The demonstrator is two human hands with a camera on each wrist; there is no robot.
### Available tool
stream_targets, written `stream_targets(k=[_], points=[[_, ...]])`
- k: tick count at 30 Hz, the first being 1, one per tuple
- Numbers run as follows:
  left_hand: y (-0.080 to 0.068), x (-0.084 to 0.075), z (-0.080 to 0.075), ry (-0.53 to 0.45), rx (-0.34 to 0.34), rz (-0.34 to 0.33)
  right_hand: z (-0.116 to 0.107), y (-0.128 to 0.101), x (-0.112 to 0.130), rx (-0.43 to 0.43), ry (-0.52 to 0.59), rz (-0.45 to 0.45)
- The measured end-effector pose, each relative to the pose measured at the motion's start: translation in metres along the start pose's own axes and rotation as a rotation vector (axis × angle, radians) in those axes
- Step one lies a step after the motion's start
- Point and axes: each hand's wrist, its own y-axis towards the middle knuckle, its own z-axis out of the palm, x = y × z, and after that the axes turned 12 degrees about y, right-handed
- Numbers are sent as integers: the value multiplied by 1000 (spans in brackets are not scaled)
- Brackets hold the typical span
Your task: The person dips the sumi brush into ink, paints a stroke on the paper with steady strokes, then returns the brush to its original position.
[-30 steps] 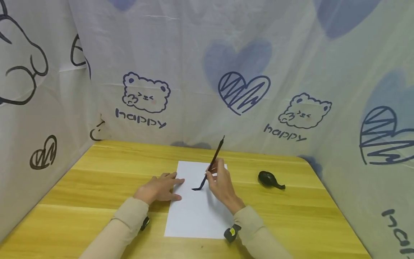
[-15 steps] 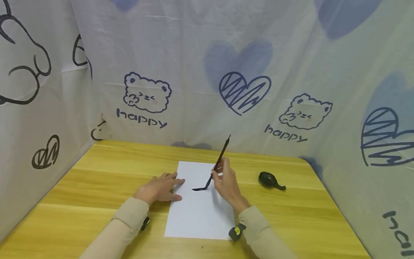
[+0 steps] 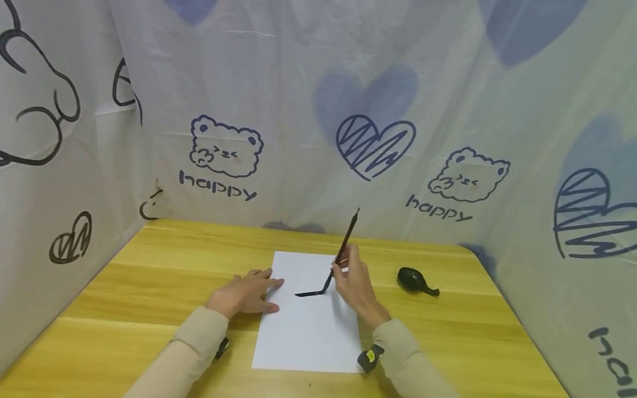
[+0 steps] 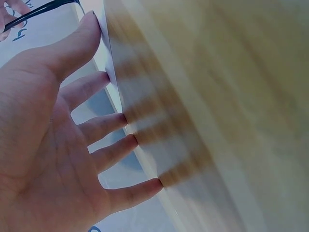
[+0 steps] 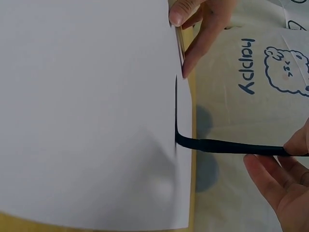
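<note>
A dark ink brush (image 3: 346, 239) leans up to the right, pinched between the thumb and fingers of my right hand (image 3: 355, 284). Its bent tip touches the white sheet of paper (image 3: 306, 337), at the right end of a short black stroke (image 3: 307, 294). In the right wrist view the brush (image 5: 227, 146) meets the paper with its hairs curved over. My left hand (image 3: 246, 293) rests on the paper's left edge, fingers spread. The left wrist view shows that hand's palm (image 4: 53, 150), its fingertips against the surface.
A dark, glossy, bulb-shaped object (image 3: 412, 279) with a narrow neck lies on the wooden table (image 3: 463, 331) right of the paper. White cloth (image 3: 298, 182) printed with hearts and bears hangs behind the table and along both sides.
My right hand has moved to the right with the brush, and the black stroke on the paper has grown longer that way. The left hand has stayed in place.
</note>
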Motion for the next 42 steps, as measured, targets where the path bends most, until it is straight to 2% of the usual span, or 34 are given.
stream_targets(k=[10,22,42], points=[[1,1,1,2,-14,0,-10,1,-4,-25,-13,-18],[2,2,3,-1,-10,-2,-16,2,-4,-14,-13,33],[0,0,1,-6,-8,-1,-20,2,1,-18,-58,4]])
